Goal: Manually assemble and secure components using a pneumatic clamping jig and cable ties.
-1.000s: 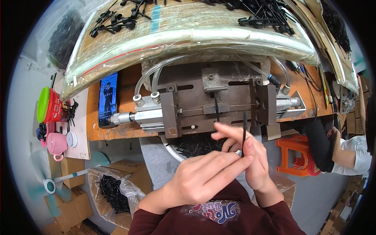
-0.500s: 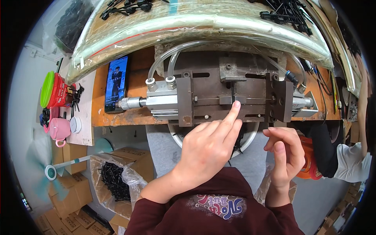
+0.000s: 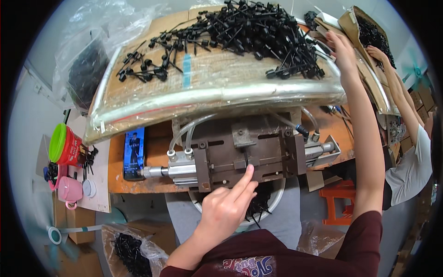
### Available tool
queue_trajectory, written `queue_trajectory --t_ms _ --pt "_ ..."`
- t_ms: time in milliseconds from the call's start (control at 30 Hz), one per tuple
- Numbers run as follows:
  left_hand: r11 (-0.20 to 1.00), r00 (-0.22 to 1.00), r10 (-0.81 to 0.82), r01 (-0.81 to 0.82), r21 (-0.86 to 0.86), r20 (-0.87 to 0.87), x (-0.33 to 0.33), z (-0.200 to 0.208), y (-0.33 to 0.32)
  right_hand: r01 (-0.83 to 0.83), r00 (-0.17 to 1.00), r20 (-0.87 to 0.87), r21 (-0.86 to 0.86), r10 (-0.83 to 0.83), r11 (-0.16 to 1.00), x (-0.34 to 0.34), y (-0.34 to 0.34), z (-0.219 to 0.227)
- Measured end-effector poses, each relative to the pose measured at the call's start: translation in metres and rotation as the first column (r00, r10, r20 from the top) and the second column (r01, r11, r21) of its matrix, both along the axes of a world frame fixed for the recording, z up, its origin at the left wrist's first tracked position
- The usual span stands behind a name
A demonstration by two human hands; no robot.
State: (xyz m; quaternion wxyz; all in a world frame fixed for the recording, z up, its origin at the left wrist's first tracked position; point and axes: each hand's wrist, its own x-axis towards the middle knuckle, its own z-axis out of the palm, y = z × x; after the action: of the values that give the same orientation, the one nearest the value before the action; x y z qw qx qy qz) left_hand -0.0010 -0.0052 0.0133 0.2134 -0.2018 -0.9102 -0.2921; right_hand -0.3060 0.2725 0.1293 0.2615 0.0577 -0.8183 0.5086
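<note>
My left hand (image 3: 226, 203) stretches its index finger to the small dark block (image 3: 241, 164) in the middle of a metal clamping fixture (image 3: 221, 134). The fingertip rests at the block, by a thin black piece (image 3: 246, 154) standing in it; the other fingers curl loosely. Far to the right, my right hand (image 3: 344, 53) is raised over the right edge of the raised tray (image 3: 138, 99), fingers stretched and nothing visible in them. On that tray lies a large heap of black plastic pieces (image 3: 254, 34) with thin stems and thicker heads.
A phone (image 3: 134, 154) lies left of the fixture, near an air cylinder (image 3: 182, 171). A white-rimmed basin (image 3: 277, 196) of black pieces sits on my lap. Left stand a red tub (image 3: 69, 150), a pink cup (image 3: 70, 191) and a fan (image 3: 55, 235). Another person's arm (image 3: 397, 87) works at right.
My right hand has gone from beside the fixture up to the tray's far right side. My left finger stays at the block. The view has tilted up, showing the whole heap.
</note>
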Motion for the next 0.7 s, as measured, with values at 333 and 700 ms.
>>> queue_trajectory --t_ms 333,700 --pt "0.908 0.814 -0.418 0.363 0.209 0.403 0.039 -0.024 -0.026 -0.283 0.808 0.405 -0.37 0.427 0.885 -0.053 -0.102 -0.011" --pt "0.899 0.732 -0.43 0.403 0.173 0.529 0.049 -0.105 -0.01 -0.306 0.782 0.458 -0.309 0.423 0.901 -0.036 -0.166 -0.003"
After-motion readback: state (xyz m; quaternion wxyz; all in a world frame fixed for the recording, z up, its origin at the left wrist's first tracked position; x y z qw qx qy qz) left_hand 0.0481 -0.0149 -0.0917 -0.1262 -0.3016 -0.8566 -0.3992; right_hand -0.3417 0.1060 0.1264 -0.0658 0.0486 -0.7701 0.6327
